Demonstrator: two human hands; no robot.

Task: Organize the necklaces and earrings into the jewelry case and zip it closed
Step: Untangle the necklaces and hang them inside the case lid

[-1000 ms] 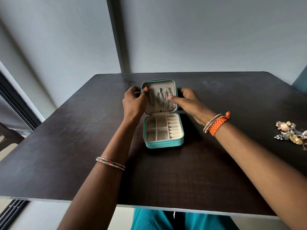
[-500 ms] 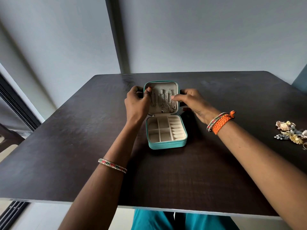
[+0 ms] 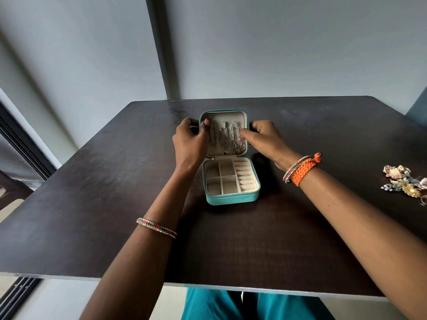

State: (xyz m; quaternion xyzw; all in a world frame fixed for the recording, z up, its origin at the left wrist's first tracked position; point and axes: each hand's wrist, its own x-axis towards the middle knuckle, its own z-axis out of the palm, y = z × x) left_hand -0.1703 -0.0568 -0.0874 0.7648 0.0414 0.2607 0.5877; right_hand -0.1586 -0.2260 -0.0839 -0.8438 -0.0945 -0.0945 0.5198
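One dark desk (image 3: pixel 92 204), with one teal jewelry case (image 3: pixel 232 199) lying open near its middle, lid (image 3: pixel 225 115) propped up on the far side. Three necklaces (image 3: pixel 235 140) hanging side by side inside that lid; exact clasps too small to tell. One loose pile of earrings (image 3: pixel 403 181) well apart at the right edge, count impossible to make out. Base tray split into four square compartments on the left and a row of ring rolls on the right, nothing visible in them.

Left hand (image 3: pixel 189 144) curled round the lid's left edge, thumb against the lining. Right hand (image 3: pixel 263 139) gripping the lid's right edge, fingertips (image 3: pixel 242 135) touching the rightmost chain.

Best done by steadying the lid with the left, seating each chain straight on its hook without crossing, tucking loose ends before fetching earrings.
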